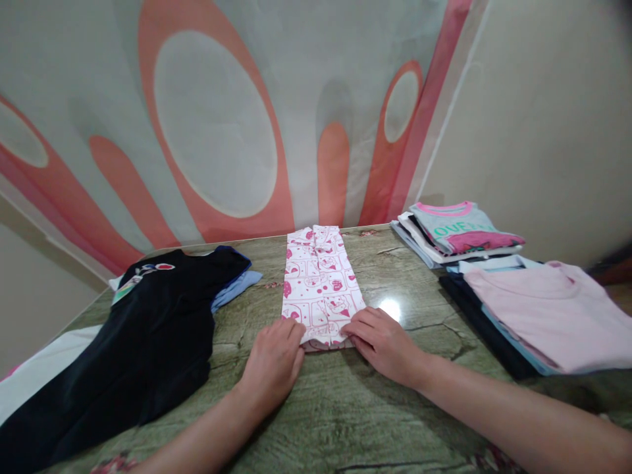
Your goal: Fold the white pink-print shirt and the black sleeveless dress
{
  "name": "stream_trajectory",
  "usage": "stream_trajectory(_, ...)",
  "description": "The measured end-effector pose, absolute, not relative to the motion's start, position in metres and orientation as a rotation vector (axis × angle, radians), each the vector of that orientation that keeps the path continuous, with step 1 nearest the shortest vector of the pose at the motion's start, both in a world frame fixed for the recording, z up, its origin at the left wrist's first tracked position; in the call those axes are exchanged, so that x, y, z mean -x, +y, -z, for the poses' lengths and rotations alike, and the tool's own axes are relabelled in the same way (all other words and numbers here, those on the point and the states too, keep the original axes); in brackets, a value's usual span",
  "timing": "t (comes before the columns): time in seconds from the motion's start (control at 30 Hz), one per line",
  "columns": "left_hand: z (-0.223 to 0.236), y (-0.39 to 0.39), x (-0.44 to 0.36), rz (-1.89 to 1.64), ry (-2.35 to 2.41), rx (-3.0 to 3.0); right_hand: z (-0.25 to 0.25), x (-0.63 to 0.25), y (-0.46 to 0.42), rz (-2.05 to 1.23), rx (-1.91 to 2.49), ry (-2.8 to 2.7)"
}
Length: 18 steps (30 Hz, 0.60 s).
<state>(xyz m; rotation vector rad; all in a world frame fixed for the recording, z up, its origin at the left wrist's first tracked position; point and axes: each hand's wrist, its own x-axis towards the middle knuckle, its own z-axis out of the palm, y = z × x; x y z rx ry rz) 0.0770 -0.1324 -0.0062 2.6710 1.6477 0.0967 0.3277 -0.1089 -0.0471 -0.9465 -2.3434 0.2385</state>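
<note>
- In the head view, the printed garment [318, 283], white with pink drawings, lies in a narrow strip between the two hands, its long sides running away from the person.
- The left hand's grip [274, 359] is closed on the strip's near left corner; the right hand's grip [385, 342] is closed on the near right corner. Holding both corners probably keeps the near edge level and the cloth from skewing.
- To the left, a black garment [168, 336] sprawls loosely over a light blue cloth [237, 289] and a white cloth [49, 362], apparently set aside so that the middle serves for handling.
- To the right are two neat stacks, the far stack [459, 230] topped by a grey shirt with pink trim, the near stack [553, 316] by a pale pink shirt. Their flat layering likely keeps them steady.
- The surface [316, 408] is green, wood-patterned and glossy, with a bright reflection beside the right hand.
- Behind it hangs a grey sheet [217, 125] with coral shapes, next to a plain wall [543, 112].
</note>
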Motion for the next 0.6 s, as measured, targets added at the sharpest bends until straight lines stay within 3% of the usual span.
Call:
stream_trajectory(0.27, -0.006, -0.132, -0.071, 0.193, 1.783, -2.584, 0.046, -0.329, -0.109, -0.219, 1.014, -2.363)
stream_trajectory(0.6, -0.005, -0.135, -0.069, 0.162, 1.751, -2.585, 0.049, -0.331, -0.109, -0.152, 0.97, -2.444)
